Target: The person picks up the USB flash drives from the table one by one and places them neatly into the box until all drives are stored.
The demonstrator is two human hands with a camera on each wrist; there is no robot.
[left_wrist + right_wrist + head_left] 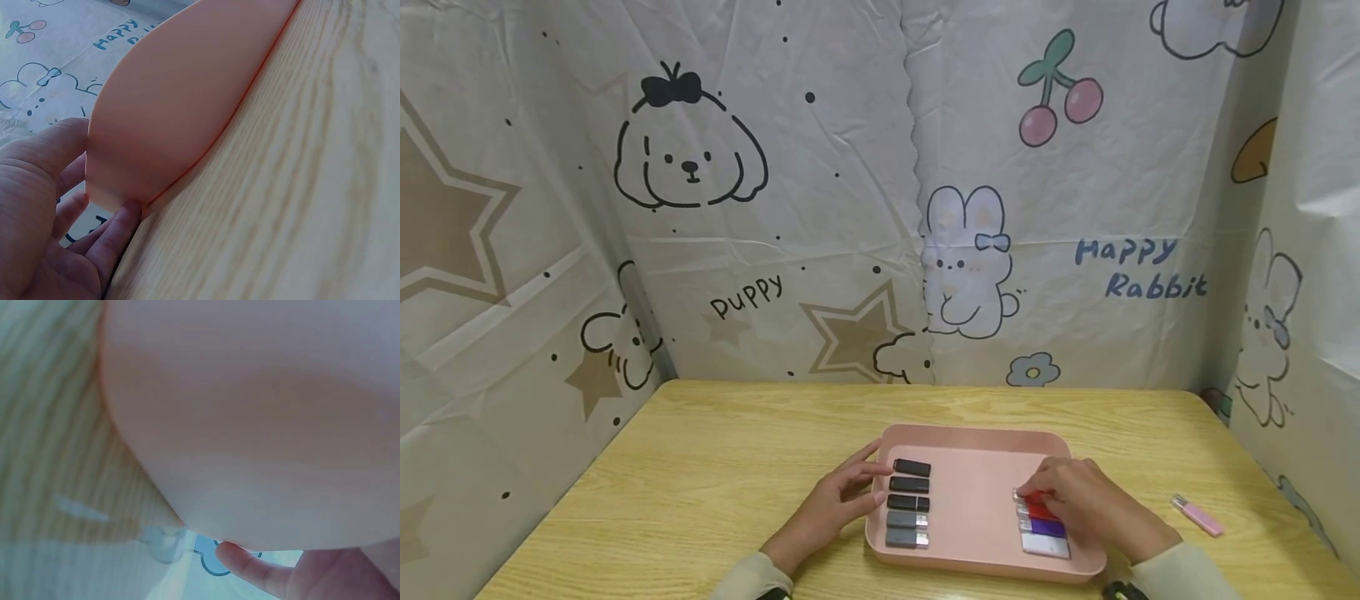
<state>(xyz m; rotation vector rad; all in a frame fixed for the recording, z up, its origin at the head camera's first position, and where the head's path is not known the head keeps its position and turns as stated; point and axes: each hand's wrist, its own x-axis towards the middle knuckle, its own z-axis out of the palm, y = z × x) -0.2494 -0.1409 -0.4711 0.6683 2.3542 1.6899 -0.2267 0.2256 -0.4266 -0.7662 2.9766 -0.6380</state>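
Note:
A pink tray [970, 573] holds two columns of USB flash drives. In its left column, black flash drives [910, 484] lie above grey ones [906, 538] with metal plugs. At the left rim is my left hand [835, 500], fingers loosely bent, touching the edge; the left wrist view shows fingertips [130, 215] low against the outer wall. My right hand [1082, 500] reaches over the right rim and pinches a red flash drive [1037, 497] at the top of the right column, partly hidden by the fingers. Below it lie a purple flash drive [1047, 527] and a white one [1045, 545].
A pink flash drive [1199, 517] with a metal plug lies on the wooden table [737, 450], right of the tray. Cloth sheets [850, 167] with cartoon prints hang along the back and both sides.

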